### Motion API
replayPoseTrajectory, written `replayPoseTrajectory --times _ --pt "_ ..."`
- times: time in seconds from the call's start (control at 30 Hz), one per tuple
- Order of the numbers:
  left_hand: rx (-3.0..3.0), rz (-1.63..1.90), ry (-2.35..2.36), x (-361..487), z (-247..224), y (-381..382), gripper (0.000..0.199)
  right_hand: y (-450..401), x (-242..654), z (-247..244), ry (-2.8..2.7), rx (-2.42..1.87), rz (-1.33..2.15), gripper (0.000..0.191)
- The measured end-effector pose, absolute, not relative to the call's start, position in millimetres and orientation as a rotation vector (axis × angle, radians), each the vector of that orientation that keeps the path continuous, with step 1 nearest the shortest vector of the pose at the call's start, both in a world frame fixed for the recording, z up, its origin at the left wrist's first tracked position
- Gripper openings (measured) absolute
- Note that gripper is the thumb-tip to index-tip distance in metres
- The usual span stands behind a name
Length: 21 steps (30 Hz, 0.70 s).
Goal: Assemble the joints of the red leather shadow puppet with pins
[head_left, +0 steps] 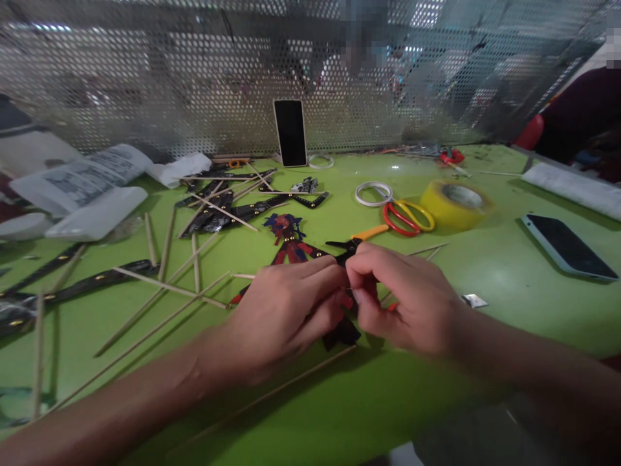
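A jointed paper puppet point(290, 249) in red, blue and black lies on the green table, its head pointing away from me. My left hand point(286, 310) covers the puppet's middle, with thumb and fingers closed on part of it. Close against it, my right hand point(407, 298) pinches something thin, perhaps a thread or wire, too small to name. Bits of red and black show between and below the hands. Just beyond my right hand lie orange-handled pliers or cutters point(369, 233), their jaws dark. A thin wooden stick point(310, 373) rests below the hands.
Black puppet pieces point(208, 217) and several wooden sticks point(160, 288) spread over the left side. Scissors point(402, 219), a white tape ring point(373, 193) and yellow tape point(449, 207) sit behind my right hand. One phone point(292, 133) stands against the perforated metal screen point(194, 97); another point(567, 247) lies right.
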<state>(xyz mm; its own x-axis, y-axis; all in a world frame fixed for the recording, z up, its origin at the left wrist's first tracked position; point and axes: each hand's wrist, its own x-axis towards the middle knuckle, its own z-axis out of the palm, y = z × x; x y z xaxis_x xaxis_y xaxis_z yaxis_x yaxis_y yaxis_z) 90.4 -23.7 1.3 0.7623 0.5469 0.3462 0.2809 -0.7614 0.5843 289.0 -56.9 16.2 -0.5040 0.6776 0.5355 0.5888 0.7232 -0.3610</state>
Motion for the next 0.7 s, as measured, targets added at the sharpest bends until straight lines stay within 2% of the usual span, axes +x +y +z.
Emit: replayPoseTrajectory --times 0.47,0.7 --pt "2.438 0.680 0.633 91.1 0.0 -22.4 0.020 -59.5 289.3 18.0 -2.256 -1.015 0.242 0.013" --pt "2.445 0.697 0.636 92.1 0.5 -23.6 0.019 -58.3 289.7 15.4 -2.276 -1.012 0.168 0.012"
